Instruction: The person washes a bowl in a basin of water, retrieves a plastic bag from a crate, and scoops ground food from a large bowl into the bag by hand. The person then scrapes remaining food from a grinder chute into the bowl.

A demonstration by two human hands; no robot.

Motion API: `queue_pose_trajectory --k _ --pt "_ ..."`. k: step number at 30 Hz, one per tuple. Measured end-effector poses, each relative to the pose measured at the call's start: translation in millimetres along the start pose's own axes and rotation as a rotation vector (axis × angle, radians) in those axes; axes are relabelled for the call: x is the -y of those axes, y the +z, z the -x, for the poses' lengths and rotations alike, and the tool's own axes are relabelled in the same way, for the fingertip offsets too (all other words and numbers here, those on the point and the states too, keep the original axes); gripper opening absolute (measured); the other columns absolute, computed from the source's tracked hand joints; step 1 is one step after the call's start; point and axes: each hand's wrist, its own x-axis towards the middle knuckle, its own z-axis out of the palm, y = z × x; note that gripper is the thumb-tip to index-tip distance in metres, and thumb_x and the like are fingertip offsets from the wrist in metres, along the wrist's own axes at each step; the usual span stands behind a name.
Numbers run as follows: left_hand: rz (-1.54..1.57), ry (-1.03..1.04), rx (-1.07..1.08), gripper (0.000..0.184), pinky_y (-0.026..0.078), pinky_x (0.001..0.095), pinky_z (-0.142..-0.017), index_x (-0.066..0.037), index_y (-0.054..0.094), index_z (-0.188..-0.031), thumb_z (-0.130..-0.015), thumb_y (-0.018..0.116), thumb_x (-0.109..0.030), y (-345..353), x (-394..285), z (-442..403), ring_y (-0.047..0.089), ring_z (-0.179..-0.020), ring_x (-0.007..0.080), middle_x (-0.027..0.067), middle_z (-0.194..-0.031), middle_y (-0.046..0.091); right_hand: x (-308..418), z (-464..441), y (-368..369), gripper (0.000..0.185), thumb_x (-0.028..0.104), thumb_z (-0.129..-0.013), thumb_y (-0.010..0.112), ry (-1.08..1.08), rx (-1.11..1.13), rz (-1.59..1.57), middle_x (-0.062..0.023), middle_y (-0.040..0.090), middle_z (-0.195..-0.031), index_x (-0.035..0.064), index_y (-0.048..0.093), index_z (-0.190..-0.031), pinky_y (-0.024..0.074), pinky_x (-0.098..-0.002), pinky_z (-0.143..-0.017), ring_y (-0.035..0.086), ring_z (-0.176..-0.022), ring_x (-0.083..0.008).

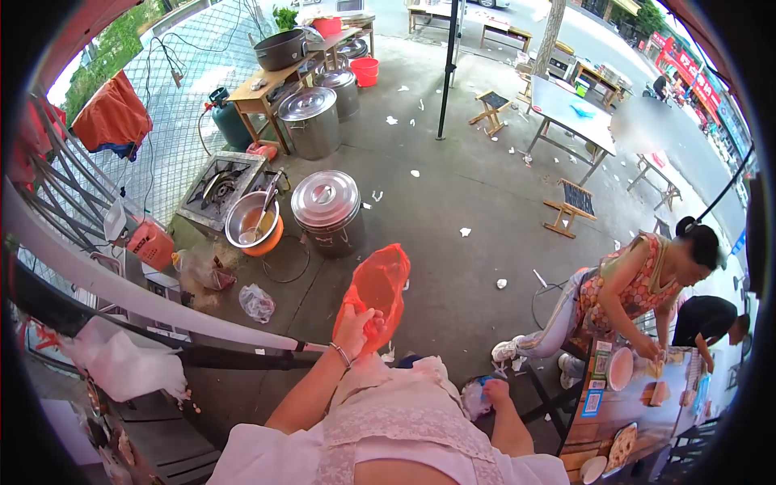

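Observation:
My left hand (360, 327), with a bracelet at the wrist, is closed around the edge of a red plastic bag (376, 283). The bag hangs puffed out in front of me. Low at my right side, my right hand (497, 392) has its fingers curled on a clear plastic bag (475, 398) with some blue in it. What that bag contains is too small to make out. A patterned apron (396, 396) covers my front.
Lidded steel pots (326, 202) stand ahead beside a gas stove (222, 190) and a steel bowl (252, 222). At right, a person (630, 283) bends over a table (606, 416) with bowls; another person (707, 323) is beyond. Stools (571, 206) and litter dot the floor.

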Motion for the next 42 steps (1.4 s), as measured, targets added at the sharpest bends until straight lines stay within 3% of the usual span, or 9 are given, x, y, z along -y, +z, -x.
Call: queue_pose_trajectory --k 10,12,17,19,22,27,32,36,42 --pt "-0.06 0.189 0.111 0.046 0.054 0.0371 -0.072 -0.016 0.03 -0.128 -0.088 0.049 -0.004 92 -174 -226 0.058 -0.075 0.0158 0.008 -0.091 0.057 496 -161 175 0.02 0.012 -0.085 0.051 -0.704 0.302 0.173 -0.0015 0.063 -0.086 0.0072 0.058 -0.103 0.0454 -0.0234 -0.062 0.058 -0.076 -0.0086" --pt "-0.094 0.169 0.144 0.046 0.054 0.0365 -0.072 -0.016 0.03 -0.128 -0.088 0.05 -0.005 99 -203 -290 0.058 -0.074 0.0157 0.0085 -0.091 0.057 510 -194 170 0.021 0.013 -0.085 0.051 -0.587 0.251 0.165 -0.001 0.063 -0.088 0.0078 0.058 -0.104 0.0449 -0.0241 -0.066 0.058 -0.079 -0.0087" --pt "-0.085 0.129 0.118 0.045 0.053 0.0338 -0.069 -0.015 0.029 -0.125 -0.087 0.052 -0.006 145 -279 -440 0.058 -0.071 0.016 0.0085 -0.088 0.057 420 -249 109 0.008 0.004 -0.075 0.051 0.044 -0.091 0.005 -0.0052 0.055 -0.06 0.0035 0.059 -0.075 0.0363 -0.0282 -0.035 0.05 -0.044 -0.0141" --pt "-0.056 0.15 0.083 0.041 0.053 0.0338 -0.066 -0.014 0.031 -0.121 -0.087 0.052 -0.006 159 -311 -490 0.058 -0.07 0.0164 0.0089 -0.088 0.057 326 -302 48 0.021 0.031 -0.074 0.056 -0.489 0.063 1.524 -0.0117 0.064 -0.079 0.0112 0.063 -0.074 0.0495 -0.0427 -0.068 0.062 -0.078 -0.0322" --pt "-0.11 0.138 0.024 0.04 0.053 0.0331 -0.065 -0.014 0.031 -0.121 -0.087 0.052 -0.006 169 -353 -578 0.058 -0.069 0.016 0.0091 -0.088 0.057 422 -287 55 0.018 0.026 -0.076 0.055 0.399 -0.1 0.386 -0.01 0.062 -0.074 0.01 0.063 -0.074 0.0461 -0.039 -0.06 0.059 -0.07 -0.0276" --pt "-0.092 0.214 -0.077 0.026 0.053 0.0323 -0.063 -0.01 0.035 -0.109 -0.088 0.051 -0.006 187 -416 -712 0.058 -0.068 0.0148 0.0086 -0.084 0.057 546 -389 95 0.014 0.018 -0.078 0.054 0.494 -0.222 -0.099 -0.0071 0.057 -0.066 0.0079 0.062 -0.073 0.0405 -0.0328 -0.047 0.054 -0.057 -0.02" --pt "-0.044 0.243 -0.15 0.038 0.052 0.0362 -0.064 -0.018 0.036 -0.122 -0.088 0.049 -0.006 222 -492 -814 0.054 -0.068 0.0133 0.0043 -0.083 0.056 820 -553 210 0.01 0.01 -0.08 0.055 0.017 -0.107 0.114 -0.002 0.054 -0.061 0.0049 0.061 -0.075 0.035 -0.0261 -0.036 0.05 -0.049 -0.0122" --pt "-0.007 0.27 -0.176 0.037 0.052 0.0388 -0.065 -0.018 0.036 -0.121 -0.089 0.05 -0.008 235 -553 -894 0.056 -0.069 0.0141 0.0048 -0.084 0.057 1105 -658 349 0.02 0.012 -0.074 0.06 -0.718 -0.005 0.504 -0.0051 0.064 -0.073 0.0037 0.064 -0.092 0.0479 -0.028 -0.061 0.059 -0.066 -0.0127" --pt "-0.024 0.246 -0.125 0.042 0.052 0.0376 -0.066 -0.019 0.032 -0.126 -0.089 0.049 -0.009 266 -641 -1043 0.055 -0.07 0.0144 0.0045 -0.087 0.056 1378 -708 551 0.021 0.015 -0.079 0.058 -1.058 0.366 0.372 -0.0059 0.064 -0.081 0.0034 0.059 -0.096 0.0469 -0.029 -0.066 0.059 -0.072 -0.0135"
